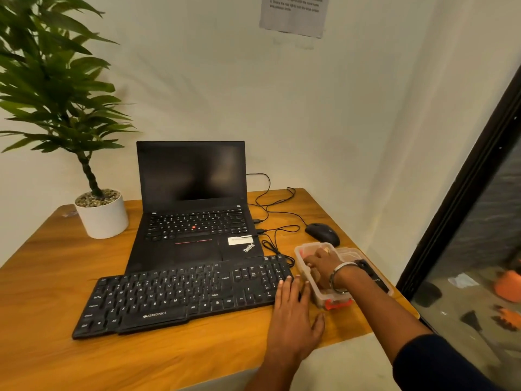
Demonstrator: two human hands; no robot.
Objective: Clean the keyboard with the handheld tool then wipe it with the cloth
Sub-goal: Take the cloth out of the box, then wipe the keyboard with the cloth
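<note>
Laptop, mouse, potted plant

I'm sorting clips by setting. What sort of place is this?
Probably an office or study corner: an open laptop, a separate keyboard and a wired mouse lie on a wooden desk beside a potted plant.

Small office nook, wooden desk, open laptop, wired mouse, potted plant, printed notice on wall
</note>
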